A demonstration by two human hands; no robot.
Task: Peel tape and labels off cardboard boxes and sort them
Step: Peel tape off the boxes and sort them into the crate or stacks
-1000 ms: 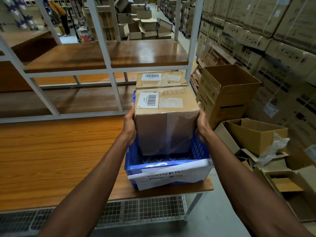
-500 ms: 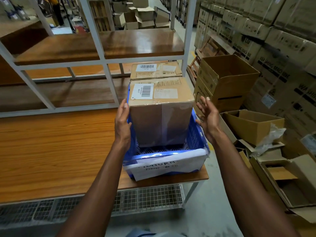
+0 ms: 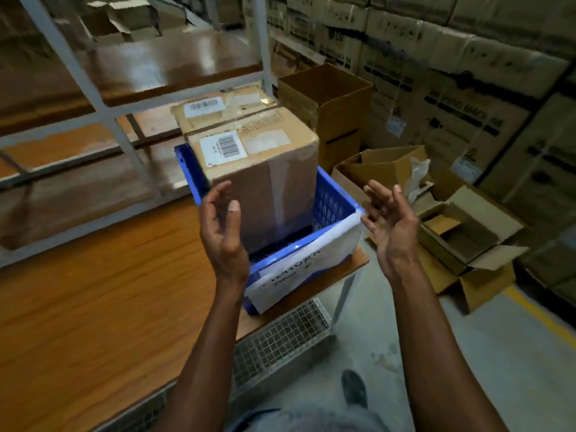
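Standing in the blue crate at frame centre, the taped box is hiding its base; your left hand and right hand are hovering spread, gripping nothing.

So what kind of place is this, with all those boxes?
Most likely a warehouse or packing area. Big printed cartons are stacked high along the wall, empty opened boxes lie on the floor, and a barcoded parcel stands in a blue crate on a workbench.
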